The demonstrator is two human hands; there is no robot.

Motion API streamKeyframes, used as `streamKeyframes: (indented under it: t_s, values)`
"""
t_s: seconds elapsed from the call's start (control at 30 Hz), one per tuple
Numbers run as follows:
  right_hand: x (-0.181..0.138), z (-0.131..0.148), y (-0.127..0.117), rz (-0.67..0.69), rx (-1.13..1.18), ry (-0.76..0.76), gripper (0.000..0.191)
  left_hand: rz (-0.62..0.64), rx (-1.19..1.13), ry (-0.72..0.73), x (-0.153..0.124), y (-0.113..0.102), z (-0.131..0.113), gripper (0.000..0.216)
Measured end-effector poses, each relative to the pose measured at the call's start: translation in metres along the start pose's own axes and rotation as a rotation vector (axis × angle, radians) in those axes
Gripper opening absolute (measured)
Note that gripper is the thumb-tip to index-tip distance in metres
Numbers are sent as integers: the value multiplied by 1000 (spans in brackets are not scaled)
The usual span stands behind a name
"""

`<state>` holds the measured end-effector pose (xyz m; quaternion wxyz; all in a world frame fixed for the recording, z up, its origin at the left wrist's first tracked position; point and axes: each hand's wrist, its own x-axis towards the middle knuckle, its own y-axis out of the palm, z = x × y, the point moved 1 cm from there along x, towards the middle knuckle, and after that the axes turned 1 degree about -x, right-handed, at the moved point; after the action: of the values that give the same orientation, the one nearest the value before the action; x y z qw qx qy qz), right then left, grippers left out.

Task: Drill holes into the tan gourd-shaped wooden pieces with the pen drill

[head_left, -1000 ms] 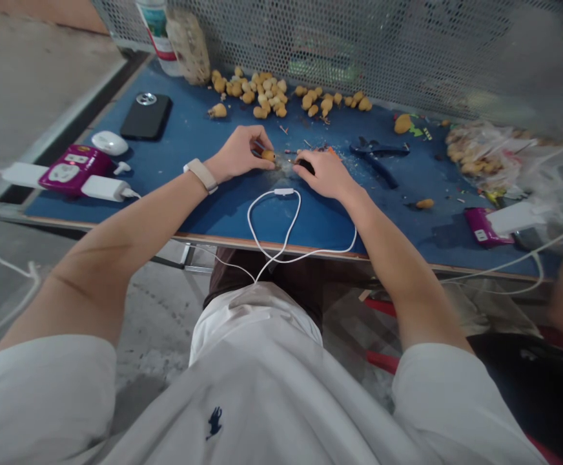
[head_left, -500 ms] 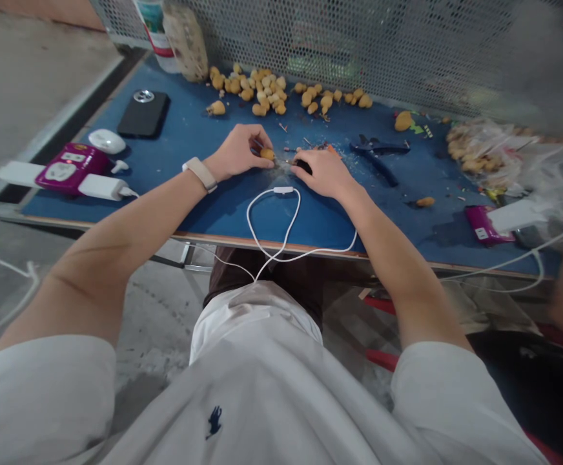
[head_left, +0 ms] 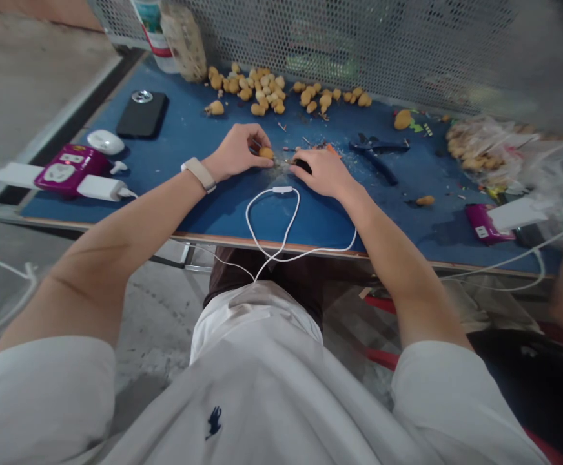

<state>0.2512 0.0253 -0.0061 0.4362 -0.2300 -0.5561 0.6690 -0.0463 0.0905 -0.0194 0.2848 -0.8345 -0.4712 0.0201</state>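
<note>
Between the thumb and fingers of my left hand (head_left: 243,152) is a small yellow-brown gourd (head_left: 266,153), held just above the blue table. My right hand (head_left: 323,171) is closed round a small black-handled tool (head_left: 303,165). Its thin tip points left toward the gourd, and most of the tool is hidden by the fingers. Light dust and shavings lie on the table under and around both hands. Farther back sits a pile of similar small gourds (head_left: 262,84), some of them peanut-shaped.
Blue-handled pliers (head_left: 376,155) lie right of my hands, near a loose gourd (head_left: 425,201). A phone (head_left: 142,115) and a purple power adapter (head_left: 71,169) are at left. A white cable (head_left: 247,219) loops over the front edge. A plastic bag (head_left: 518,152) lies at right, before a perforated metal panel (head_left: 359,51).
Hardly anything differs. Both hands keep their places and grips, and the view has shifted very slightly.
</note>
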Motion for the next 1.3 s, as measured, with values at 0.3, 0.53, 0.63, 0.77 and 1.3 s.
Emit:
streamKeyframes:
  t_s: [0.3,0.53,0.63,0.77,1.3]
  values:
    - [-1,5,-2,5,-20,33,57,-110,-46,49,5,0,20,73]
    - [0,7,0,8,-53,29,53,-106,-52,-16,4,0,20,69]
    - [0,7,0,8,-58,26,54,-118,-37,-34,3,1,14,66]
    - [0,10,-2,10,-64,22,52,-120,-17,-51,2,3,7,57]
    - [-1,12,-3,14,-74,54,49,-122,-5,-14,4,2,18,55]
